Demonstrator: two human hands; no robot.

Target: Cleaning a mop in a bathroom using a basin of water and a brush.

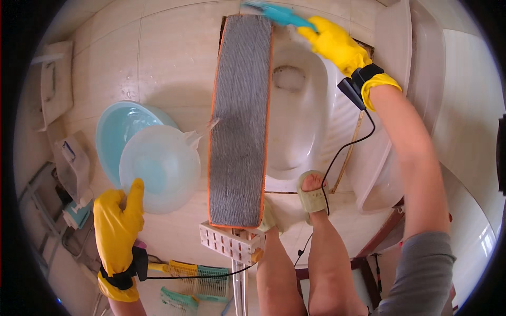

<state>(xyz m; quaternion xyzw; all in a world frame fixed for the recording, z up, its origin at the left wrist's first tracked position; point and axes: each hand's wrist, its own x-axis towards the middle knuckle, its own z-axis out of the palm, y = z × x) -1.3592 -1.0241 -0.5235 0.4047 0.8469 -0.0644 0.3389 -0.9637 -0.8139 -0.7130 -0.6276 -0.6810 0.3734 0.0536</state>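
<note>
My left hand (117, 224), in a yellow rubber glove, grips the near side of a translucent white water scoop (182, 181) with a pouring lip. The thumb lies over its rim and the other fingers are partly hidden. The scoop overlaps a light-blue basin (108, 142). At the far end of a flat mop, my right hand (340, 47), gloved in yellow too, is closed around a teal brush (284, 16), whose head is blurred. The long grey mop pad (238, 121) with orange edging faces up, its perforated white hinge block (232, 243) at the near end.
A white squat toilet (300, 121) lies right of the mop. Beyond it stands a long pale tub (421, 79). Yellow and green plastic baskets (197, 279) lie near me, with a metal rack (45, 210) at the left. Black cables run from both wrist straps; my slippered feet stand by the toilet.
</note>
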